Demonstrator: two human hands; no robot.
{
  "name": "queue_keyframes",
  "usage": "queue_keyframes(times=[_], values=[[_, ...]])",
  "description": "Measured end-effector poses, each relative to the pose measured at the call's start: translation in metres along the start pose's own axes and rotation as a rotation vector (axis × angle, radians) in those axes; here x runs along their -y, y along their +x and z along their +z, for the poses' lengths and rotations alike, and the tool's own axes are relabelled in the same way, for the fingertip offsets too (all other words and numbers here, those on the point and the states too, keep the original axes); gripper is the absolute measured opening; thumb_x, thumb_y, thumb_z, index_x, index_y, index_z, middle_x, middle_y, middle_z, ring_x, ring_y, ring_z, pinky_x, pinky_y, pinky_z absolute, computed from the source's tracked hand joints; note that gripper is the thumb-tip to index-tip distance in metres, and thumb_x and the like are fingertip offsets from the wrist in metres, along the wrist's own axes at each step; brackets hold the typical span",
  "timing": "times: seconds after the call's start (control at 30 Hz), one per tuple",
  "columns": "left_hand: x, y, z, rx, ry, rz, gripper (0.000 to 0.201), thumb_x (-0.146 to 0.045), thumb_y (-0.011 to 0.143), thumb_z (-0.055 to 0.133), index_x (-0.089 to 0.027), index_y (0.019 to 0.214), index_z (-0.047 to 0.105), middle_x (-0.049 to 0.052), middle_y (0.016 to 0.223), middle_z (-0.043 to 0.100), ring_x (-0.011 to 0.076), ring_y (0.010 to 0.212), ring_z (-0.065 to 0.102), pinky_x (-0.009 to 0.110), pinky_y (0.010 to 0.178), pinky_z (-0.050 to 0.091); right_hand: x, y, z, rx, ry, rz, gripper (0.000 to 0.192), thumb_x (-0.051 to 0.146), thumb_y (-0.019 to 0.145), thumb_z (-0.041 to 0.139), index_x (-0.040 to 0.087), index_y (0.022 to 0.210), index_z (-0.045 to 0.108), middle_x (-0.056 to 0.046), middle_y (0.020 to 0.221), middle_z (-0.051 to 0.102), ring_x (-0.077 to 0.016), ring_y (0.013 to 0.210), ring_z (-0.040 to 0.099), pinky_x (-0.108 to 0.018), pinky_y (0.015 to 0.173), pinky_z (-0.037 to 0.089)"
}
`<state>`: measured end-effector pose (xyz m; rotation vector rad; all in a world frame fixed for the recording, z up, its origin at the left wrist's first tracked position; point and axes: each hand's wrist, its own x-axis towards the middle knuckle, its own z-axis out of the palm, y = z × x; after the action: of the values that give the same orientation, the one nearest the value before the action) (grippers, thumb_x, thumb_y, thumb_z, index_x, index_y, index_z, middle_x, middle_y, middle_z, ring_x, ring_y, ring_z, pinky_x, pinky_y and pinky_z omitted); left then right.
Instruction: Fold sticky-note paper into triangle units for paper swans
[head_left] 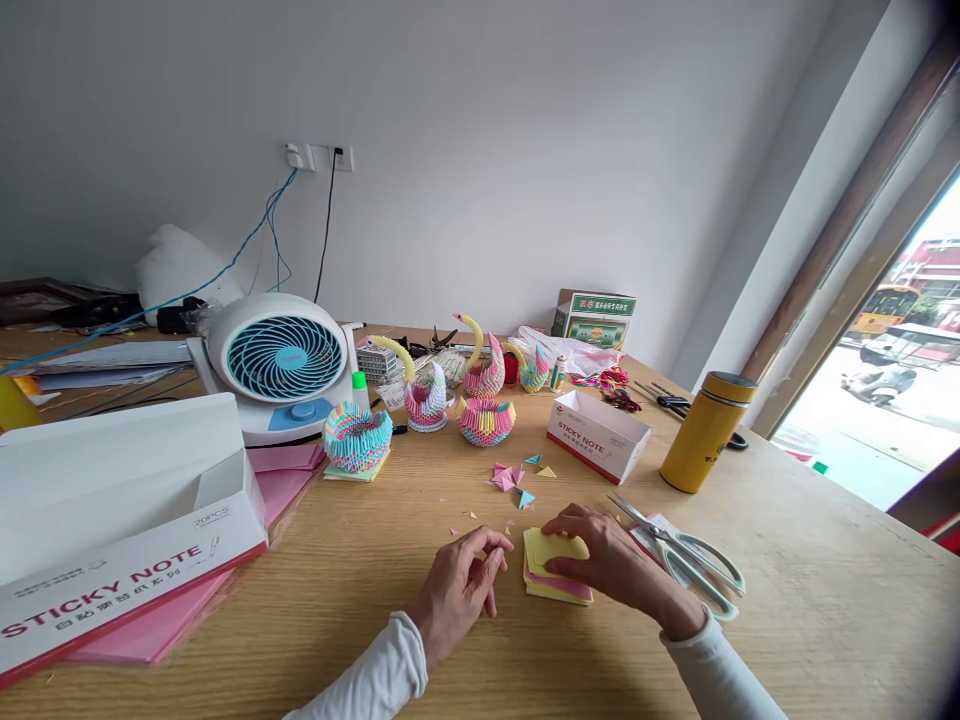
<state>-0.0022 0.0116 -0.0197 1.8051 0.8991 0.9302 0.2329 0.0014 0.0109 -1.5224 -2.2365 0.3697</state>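
Note:
My right hand (604, 560) rests on a stack of sticky notes (559, 590), its thumb and fingers curved round the yellow top sheet (544, 548). A pink layer shows lower in the stack. Just left of it, my left hand (461, 592) hovers with its fingers curled and thumb against the index finger; anything inside is hidden. Beyond the hands lie folded pink paper pieces (506, 477), a blue piece (524, 497) and tiny paper scraps. Scissors (679, 550) with pale green handles lie right of my right hand, partly over another small pad.
Folded-paper swans (426, 400) and a round paper basket (358, 440) stand behind. A small sticky note box (598, 440) and a yellow flask (705, 435) are at right. A large open box (135, 550) and a fan (281, 360) occupy the left.

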Motion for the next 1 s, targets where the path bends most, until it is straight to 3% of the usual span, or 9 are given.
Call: queue_keyframes(times=[0.2, 0.33, 0.5, 0.67, 0.87, 1.0], values=[[0.001, 0.0, 0.0, 0.016, 0.027, 0.006, 0.024, -0.036, 0.092, 0.042, -0.019, 0.093, 0.058, -0.001, 0.078, 0.058, 0.0063, 0.04, 0.056, 0.017, 0.044, 0.04, 0.001, 0.002, -0.004, -0.006, 0.068, -0.033, 0.018, 0.037, 0.086, 0.061, 0.026, 0.093, 0.073, -0.005, 0.093, 0.071, -0.0214, 0.083, 0.065, -0.031, 0.072, 0.046], [0.003, -0.001, 0.0, 0.017, 0.036, 0.007, 0.023, -0.036, 0.093, 0.042, -0.02, 0.093, 0.059, -0.001, 0.078, 0.06, 0.0061, 0.039, 0.056, 0.017, 0.043, 0.04, 0.008, 0.005, -0.006, -0.034, -0.022, -0.049, 0.027, 0.031, 0.093, 0.049, 0.023, 0.081, 0.072, -0.005, 0.086, 0.072, -0.0205, 0.078, 0.065, -0.031, 0.072, 0.045], [0.001, -0.002, 0.0, 0.022, 0.037, 0.002, 0.024, -0.037, 0.093, 0.042, -0.02, 0.094, 0.058, -0.001, 0.077, 0.059, 0.0068, 0.041, 0.056, 0.017, 0.044, 0.04, 0.012, 0.008, -0.006, -0.214, -0.177, -0.045, 0.028, 0.03, 0.094, 0.049, 0.022, 0.077, 0.07, -0.006, 0.081, 0.072, -0.0223, 0.077, 0.063, -0.033, 0.071, 0.039], [-0.004, -0.002, 0.0, -0.034, 0.02, -0.015, 0.025, -0.041, 0.092, 0.046, -0.02, 0.1, 0.058, 0.004, 0.093, 0.064, 0.0072, 0.043, 0.057, 0.019, 0.045, 0.042, 0.021, 0.008, -0.008, -0.415, -0.068, -0.002, 0.036, 0.04, 0.096, 0.044, 0.02, 0.076, 0.066, -0.006, 0.076, 0.07, -0.0202, 0.069, 0.061, -0.032, 0.071, 0.04], [-0.013, -0.002, -0.003, -0.056, -0.104, -0.048, 0.034, -0.046, 0.088, 0.052, -0.019, 0.109, 0.059, 0.005, 0.095, 0.063, 0.0097, 0.051, 0.059, 0.021, 0.051, 0.046, 0.047, 0.004, -0.005, -0.311, 0.103, -0.031, 0.041, 0.045, 0.095, 0.043, 0.021, 0.069, 0.062, -0.001, 0.065, 0.066, -0.0169, 0.06, 0.057, -0.028, 0.062, 0.041], [-0.013, 0.0, -0.003, 0.008, -0.217, -0.078, 0.033, -0.045, 0.08, 0.064, -0.016, 0.096, 0.063, 0.003, 0.082, 0.064, 0.0095, 0.049, 0.056, 0.02, 0.048, 0.043, 0.054, 0.005, 0.003, -0.266, 0.168, -0.066, 0.044, 0.049, 0.093, 0.046, 0.019, 0.064, 0.061, 0.0, 0.059, 0.061, -0.0143, 0.054, 0.052, -0.026, 0.058, 0.04]])
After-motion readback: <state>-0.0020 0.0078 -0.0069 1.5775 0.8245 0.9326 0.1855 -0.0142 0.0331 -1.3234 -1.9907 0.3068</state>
